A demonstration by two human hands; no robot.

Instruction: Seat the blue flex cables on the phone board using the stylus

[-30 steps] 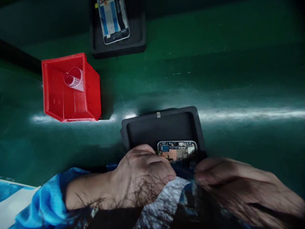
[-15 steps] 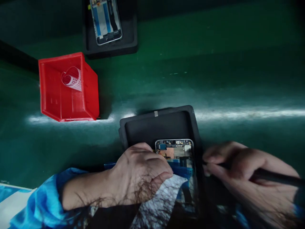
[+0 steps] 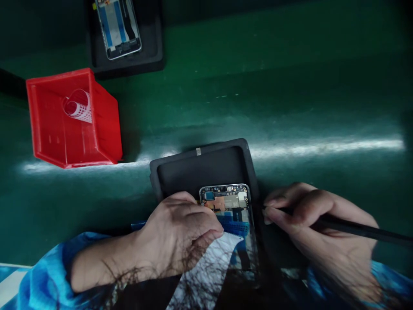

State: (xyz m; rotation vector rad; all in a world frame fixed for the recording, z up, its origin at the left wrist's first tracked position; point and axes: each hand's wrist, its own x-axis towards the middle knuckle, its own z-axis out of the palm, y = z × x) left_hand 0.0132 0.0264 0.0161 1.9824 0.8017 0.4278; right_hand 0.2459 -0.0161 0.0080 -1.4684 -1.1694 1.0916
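The open-backed phone (image 3: 224, 202), its circuit board showing, lies in the near part of a black foam tray (image 3: 200, 165), apparently bedded there so that it cannot slide, with its lower end running towards the person under blue film. The left hand (image 3: 180, 237) comes in from the bench's near edge and lies curved over the phone's left side, fingers closed and seemingly steadying it; whether they clasp the edge or only press down, I cannot tell. The right hand (image 3: 309, 219) makes a narrow pinch around a slim black tool (image 3: 351, 227), like a pen held for fine work, with the tip close to the phone's right edge by the tray wall. Blue sleeves (image 3: 41, 280) cover both forearms. A pale, speckled patch below the left hand is too unclear to name. Towards the far left of the green bench (image 3: 258, 99) stands a red bin (image 3: 48, 125) holding a curled perforated sheet (image 3: 77, 105). Near the far edge, a second tray (image 3: 129, 66) carries another phone (image 3: 118, 30), within easy reach. A bright strip of overhead light runs across the glossy surface.
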